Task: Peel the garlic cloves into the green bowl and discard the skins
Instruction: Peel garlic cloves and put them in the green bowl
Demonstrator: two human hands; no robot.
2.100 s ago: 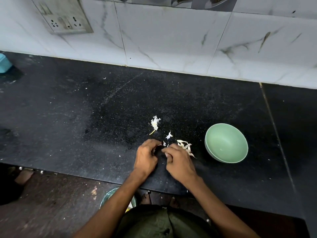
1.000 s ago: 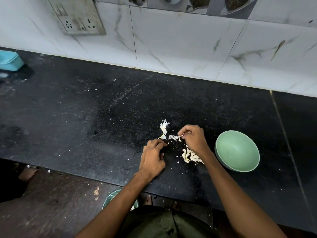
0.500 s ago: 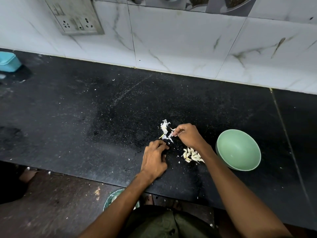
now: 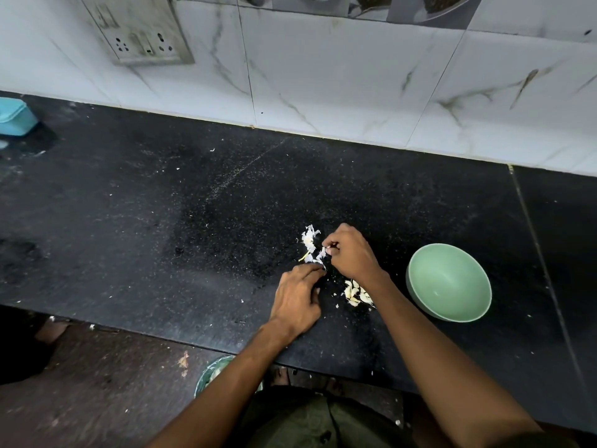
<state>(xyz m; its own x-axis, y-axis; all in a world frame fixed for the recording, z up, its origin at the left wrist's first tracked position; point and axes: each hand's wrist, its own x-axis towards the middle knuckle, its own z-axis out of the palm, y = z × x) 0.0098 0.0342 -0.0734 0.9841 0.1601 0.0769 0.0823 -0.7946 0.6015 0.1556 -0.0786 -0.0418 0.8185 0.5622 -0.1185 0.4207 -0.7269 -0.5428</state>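
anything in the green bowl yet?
The green bowl looks empty: its smooth inner wall shows down to the bottom, with no cloves visible. Only a sliver just inside its near rim is hidden. A small garlic pile lies on the counter beside it.

No readable text, label, brand, number or sign shows anywhere.

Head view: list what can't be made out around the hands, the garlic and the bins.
- Left hand: its curled fingers hide whether it holds a clove.
- Right hand: pinches something pale, too small to tell skin from clove.
- Pale pile: partly under the right forearm; skins or cloves unclear.
- Green bowl: near inner wall hidden by its rim.
- Round container on the floor: mostly hidden by the counter edge and left forearm.
- Blue box: cut off by the left edge.
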